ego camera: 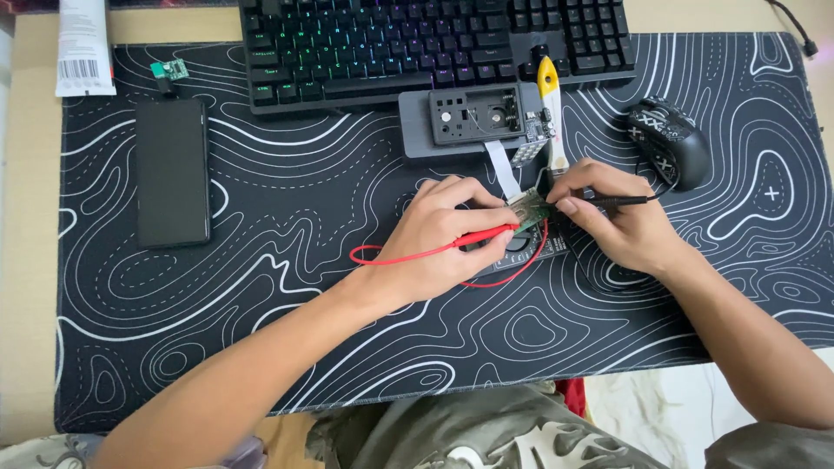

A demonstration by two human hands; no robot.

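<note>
The left hand [434, 239] grips a red probe [482, 236], the right hand [621, 221] a black probe [618, 201], both pinched pen-like near the tips, on a small, light, fragile circuit board [530, 208] just below the keyboard [434, 43].

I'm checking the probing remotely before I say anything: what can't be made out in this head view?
- Probe tips: the red probe in the left hand and black probe in the right hand meet the small green board, contact points hidden by fingertips.
- Meter: mostly covered by both hands, display unseen.
- Board parts: too small.
- Keyboard: top cut by the frame edge.
</note>
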